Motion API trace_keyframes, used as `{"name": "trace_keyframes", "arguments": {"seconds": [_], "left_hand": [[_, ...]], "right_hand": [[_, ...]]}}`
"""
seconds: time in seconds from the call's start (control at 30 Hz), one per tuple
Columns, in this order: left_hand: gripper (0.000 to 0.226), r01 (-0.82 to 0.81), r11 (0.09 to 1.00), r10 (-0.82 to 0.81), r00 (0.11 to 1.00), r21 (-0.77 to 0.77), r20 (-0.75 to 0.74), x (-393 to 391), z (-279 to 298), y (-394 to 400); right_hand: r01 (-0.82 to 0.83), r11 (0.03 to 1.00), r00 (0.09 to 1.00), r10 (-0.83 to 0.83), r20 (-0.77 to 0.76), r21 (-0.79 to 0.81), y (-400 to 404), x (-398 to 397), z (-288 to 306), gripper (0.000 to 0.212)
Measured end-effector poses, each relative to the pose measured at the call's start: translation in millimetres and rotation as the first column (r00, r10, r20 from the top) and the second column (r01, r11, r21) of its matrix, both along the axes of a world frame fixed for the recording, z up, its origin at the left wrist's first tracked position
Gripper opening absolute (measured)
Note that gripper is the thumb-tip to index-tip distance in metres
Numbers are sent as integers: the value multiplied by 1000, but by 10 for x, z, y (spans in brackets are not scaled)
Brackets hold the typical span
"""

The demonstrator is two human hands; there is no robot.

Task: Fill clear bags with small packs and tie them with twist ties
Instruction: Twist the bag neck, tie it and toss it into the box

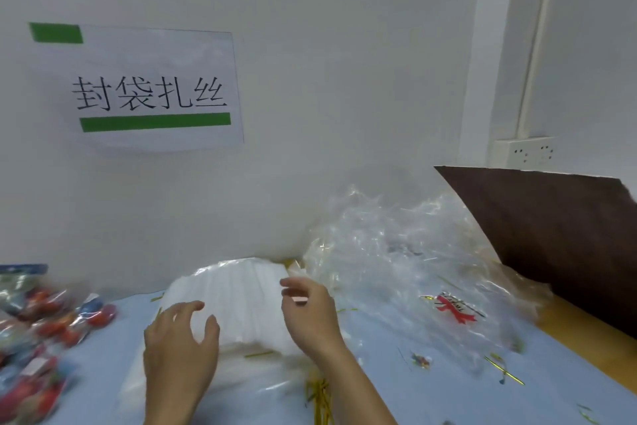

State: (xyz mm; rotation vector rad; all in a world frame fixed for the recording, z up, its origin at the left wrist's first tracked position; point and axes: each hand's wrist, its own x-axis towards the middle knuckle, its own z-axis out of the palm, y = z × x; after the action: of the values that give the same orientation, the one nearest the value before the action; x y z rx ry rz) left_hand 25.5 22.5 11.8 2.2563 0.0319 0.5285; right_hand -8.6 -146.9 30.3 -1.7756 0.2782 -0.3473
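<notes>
A thick stack of clear bags (pixel 241 300), whitish in its wrapper, lies on the blue table against the wall. My left hand (pixel 179 345) hovers over its near left corner with fingers loosely spread, holding nothing. My right hand (pixel 310 311) reaches over the stack's right side, fingers relaxed and slightly curled, with nothing visible in it. A bundle of gold twist ties (pixel 320 397) lies below my right wrist. Colourful small packs (pixel 44 331) are piled at the left. The view is motion-blurred.
A heap of crumpled clear bags (pixel 406 259), one with a red ribbon print (pixel 455 309), fills the right. A dark brown board (pixel 551 235) leans at the far right. Loose ties (pixel 503 369) are scattered on the table. A paper sign (pixel 144 90) hangs on the wall.
</notes>
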Motion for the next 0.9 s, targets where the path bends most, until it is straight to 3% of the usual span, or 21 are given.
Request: {"name": "trace_keyframes", "arguments": {"seconds": [0.13,0.27,0.43,0.6,0.73,0.83,0.9], "left_hand": [[53,-34,990,71,958,135,-277,38,-28,98],[51,90,924,71,914,372,-399,38,-133,10],[49,43,929,92,936,369,-340,46,-160,-28],[40,-110,974,150,968,197,-203,-15,-77,-45],[27,-228,969,239,964,96,-119,-15,-52,126],[25,-138,991,137,990,0,-20,2,-77,120],[33,31,999,-31,999,30,-13,5,-107,6]], "right_hand": [[-130,945,990,105,-98,-299,60,11,-274,36],[-176,901,984,144,-109,-398,77,29,-298,34],[-152,865,988,137,-67,-477,84,62,-342,29],[-157,871,987,145,-61,-466,86,71,-358,29],[-57,938,997,69,25,-341,35,62,-273,34],[172,946,984,-148,104,-277,-135,34,-205,35],[223,921,973,-232,12,-319,-261,2,-199,36]]}}
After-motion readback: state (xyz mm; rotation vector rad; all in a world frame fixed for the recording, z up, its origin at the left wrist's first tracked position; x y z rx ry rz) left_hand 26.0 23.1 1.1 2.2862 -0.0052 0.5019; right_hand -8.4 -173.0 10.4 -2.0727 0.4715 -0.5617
